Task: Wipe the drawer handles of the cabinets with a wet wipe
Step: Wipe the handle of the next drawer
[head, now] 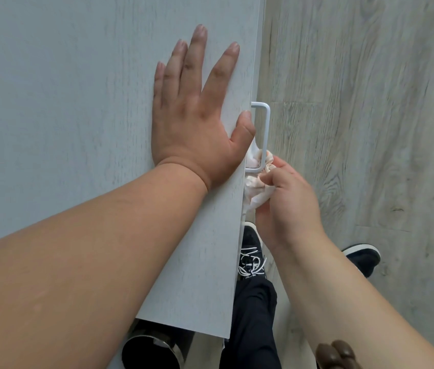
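Left hand [194,121] lies flat, palm down on the pale cabinet top [77,102], fingers straight and spread, holding nothing. Its thumb reaches the front edge just beside the drawer handle [265,129]. Left forearm runs in from lower left. Right hand [287,198] comes in from lower right, hanging off the cabinet's front edge over the wood-grain floor [370,102]. Its fingers and thumb are curled, pinching a wet wipe [255,187] against the handle's near end. The cabinet front is not visible from this steep downward angle; only the handle juts past the edge. The near end of the bar is wrapped by the wipe, and the right palm is hidden. The handle is a slim white U-shaped bar. The wipe is crumpled, white with a faint pink tint, and part of it is bunched inside the handle's loop. A dark laced shoe [250,251] shows below.
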`<state>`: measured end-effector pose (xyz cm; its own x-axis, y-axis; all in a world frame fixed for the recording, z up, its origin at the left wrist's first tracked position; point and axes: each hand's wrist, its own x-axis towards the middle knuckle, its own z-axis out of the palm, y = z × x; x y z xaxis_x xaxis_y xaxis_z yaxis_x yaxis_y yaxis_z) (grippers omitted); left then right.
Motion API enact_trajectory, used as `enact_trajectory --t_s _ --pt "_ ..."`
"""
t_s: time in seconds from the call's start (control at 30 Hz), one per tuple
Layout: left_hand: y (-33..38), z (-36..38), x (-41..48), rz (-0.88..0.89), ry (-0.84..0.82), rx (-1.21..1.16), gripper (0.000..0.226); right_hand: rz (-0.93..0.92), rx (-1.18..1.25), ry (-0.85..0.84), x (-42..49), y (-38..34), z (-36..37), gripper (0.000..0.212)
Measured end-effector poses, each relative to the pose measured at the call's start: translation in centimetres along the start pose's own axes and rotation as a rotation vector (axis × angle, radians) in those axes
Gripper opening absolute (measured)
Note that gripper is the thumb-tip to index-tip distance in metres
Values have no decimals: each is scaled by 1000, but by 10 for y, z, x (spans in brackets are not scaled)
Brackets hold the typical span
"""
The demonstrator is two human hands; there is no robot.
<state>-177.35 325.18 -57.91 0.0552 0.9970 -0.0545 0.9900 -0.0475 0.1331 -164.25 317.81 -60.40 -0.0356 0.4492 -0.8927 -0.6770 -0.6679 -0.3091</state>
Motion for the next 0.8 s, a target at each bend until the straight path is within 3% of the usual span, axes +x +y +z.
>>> enact_trajectory --t_s 0.37,0.6,0.8 --pt "1 -1 0 -2 3 2 77 -144 -229 -78 -4 3 9 38" --pt "1 -1 -1 -10 -11 -2 78 -154 -334 -43 2 -2 13 41" --pt "1 -1 -1 -11 -10 -3 78 -155 -470 -156 1 -10 9 45"
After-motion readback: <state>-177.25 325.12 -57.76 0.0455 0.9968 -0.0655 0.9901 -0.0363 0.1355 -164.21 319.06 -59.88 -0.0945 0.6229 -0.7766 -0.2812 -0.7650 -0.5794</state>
